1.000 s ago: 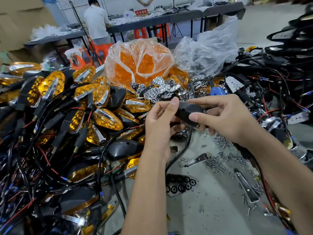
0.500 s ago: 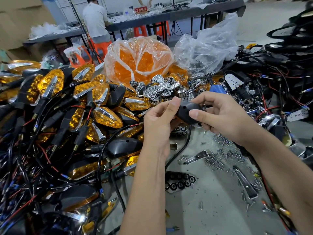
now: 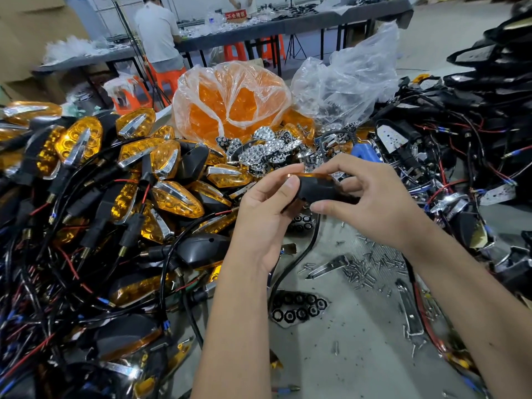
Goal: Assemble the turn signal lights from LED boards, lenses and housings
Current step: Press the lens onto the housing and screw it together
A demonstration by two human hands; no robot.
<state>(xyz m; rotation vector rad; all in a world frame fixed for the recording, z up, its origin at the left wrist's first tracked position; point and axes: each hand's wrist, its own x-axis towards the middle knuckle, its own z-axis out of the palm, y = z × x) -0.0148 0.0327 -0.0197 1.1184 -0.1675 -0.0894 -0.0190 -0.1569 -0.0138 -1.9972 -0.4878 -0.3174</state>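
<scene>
Centre of the frame: one turn signal light, a black housing with an amber lens edge showing along its top, held above the counter between two hands. The left hand grips its left end, thumb tip laid on the housing face and the other fingers curled behind it. The right hand pinches its right part: index finger arched over the amber top edge, thumb pressed against the underside, so the light lies between thumb and index. One black cable hangs from the light down to the counter.

Left half of the frame: a heap of finished amber lights with black and red wires, too many and too overlapped to count. Upper centre: one clear bag of amber lenses; to its right, one crumpled clear bag. Between the bags and the hands: a pile of chrome reflectors, uncountable. Lower centre: one black honeycomb piece. Right of centre: scattered screws, uncountable, and two chrome trim strips. Upper left: one person in a white shirt at a far table.
</scene>
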